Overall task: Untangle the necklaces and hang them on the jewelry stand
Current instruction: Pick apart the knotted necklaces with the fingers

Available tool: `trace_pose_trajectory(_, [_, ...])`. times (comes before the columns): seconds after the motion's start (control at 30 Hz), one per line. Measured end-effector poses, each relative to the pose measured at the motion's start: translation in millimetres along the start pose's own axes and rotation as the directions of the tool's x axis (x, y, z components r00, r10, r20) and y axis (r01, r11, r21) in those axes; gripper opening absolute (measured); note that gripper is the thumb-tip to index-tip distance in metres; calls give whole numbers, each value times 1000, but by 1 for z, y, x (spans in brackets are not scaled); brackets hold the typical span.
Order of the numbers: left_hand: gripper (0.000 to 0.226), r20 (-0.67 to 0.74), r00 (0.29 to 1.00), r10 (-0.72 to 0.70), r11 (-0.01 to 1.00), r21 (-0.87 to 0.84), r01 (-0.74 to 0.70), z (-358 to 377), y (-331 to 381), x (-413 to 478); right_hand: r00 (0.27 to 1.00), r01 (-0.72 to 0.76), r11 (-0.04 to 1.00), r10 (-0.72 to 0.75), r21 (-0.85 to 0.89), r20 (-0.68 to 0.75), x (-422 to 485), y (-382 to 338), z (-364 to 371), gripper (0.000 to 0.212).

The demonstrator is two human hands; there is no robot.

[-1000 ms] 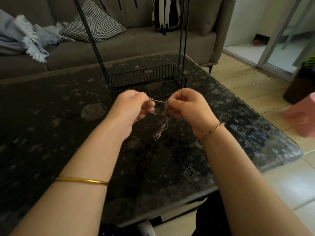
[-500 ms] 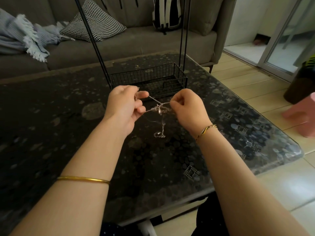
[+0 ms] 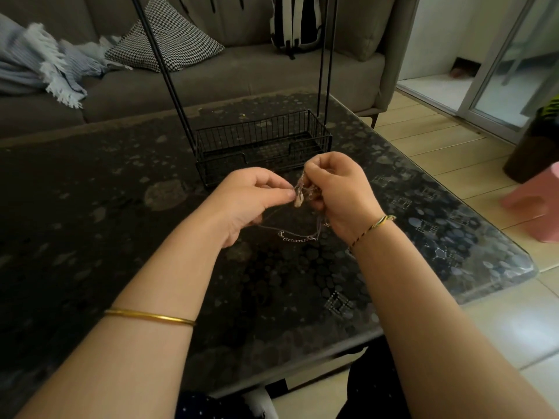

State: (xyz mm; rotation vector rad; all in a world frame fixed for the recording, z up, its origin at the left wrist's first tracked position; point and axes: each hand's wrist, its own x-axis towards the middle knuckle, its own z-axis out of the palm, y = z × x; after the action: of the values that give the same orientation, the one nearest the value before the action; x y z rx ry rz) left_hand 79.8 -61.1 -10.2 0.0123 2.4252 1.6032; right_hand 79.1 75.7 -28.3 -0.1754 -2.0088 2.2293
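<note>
The left hand (image 3: 251, 201) pinches one side of the tangled thin silver chain necklaces (image 3: 299, 196), and a loose loop hangs below over the dark pebble-patterned desk (image 3: 121, 237). The right hand (image 3: 340, 192) grips the knot's other side. The black wire jewelry stand (image 3: 263, 143) sits just beyond both hands.

Two hands: left hand (image 3: 248, 201), right hand (image 3: 338, 189). One tangle of necklaces (image 3: 299, 198), number of chains unclear. One jewelry stand (image 3: 263, 146). One table (image 3: 90, 207). One sofa (image 3: 242, 77). One checked cushion (image 3: 169, 46). One blanket (image 3: 45, 68). One backpack (image 3: 295, 22). Two bracelets: gold bangle (image 3: 148, 316), cord bracelet (image 3: 373, 226). One pink stool (image 3: 535, 207).
</note>
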Motion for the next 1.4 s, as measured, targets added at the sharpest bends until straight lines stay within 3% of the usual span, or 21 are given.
trace_pose_trajectory(0.2, [11, 57, 998, -27, 998, 56, 24, 5, 0, 1, 999, 9, 1000, -8, -25, 45, -4, -5, -1, 10])
trace_pose_trajectory(0.33, [6, -9, 999, -53, 996, -67, 52, 2, -2, 3, 999, -1, 989, 8, -145, 47, -1, -1, -2, 12])
trace_pose_trajectory(0.53, [4, -105, 971, -217, 924, -343, 169, -5, -1, 8, 993, -55, 987, 71, -150, 98, -1, 1, -3, 17])
trace_pose_trajectory(0.63, [5, -96, 965, -245, 899, -395, 189, -6, -1, 9, 994, -70, 991, 80, -118, 81, -1, 1, -1, 15])
trace_pose_trajectory(0.83, [12, -105, 962, -250, 880, -439, 181, -5, 0, 9, 996, -27, 988, 40, -152, 82, -1, 2, 2, 19])
trace_pose_trajectory(1.03, [14, -144, 972, -188, 931, -341, 130, 1, -1, 10, 991, 62, 887, 0, -457, 134, -3, 3, 8, 18])
trace_pose_trajectory(1.13, [16, -119, 979, -168, 952, -276, 130, 4, -1, 10, 992, 110, 848, -62, -518, 110, -5, 1, 8, 22])
trace_pose_trajectory(1.2, [17, -85, 981, -176, 957, -248, 150, 4, -1, 9, 997, 71, 894, -45, -442, 68, -4, 0, 7, 24])
trace_pose_trajectory(1.3, [22, -16, 984, -180, 961, -217, 172, 3, -1, 7, 996, -67, 985, 75, -156, 46, -4, -1, 5, 18])
trace_pose_trajectory(1.4, [24, 73, 981, -177, 958, -218, 189, 2, 0, 5, 997, -79, 995, 79, -66, -2, -3, -1, 3, 14])
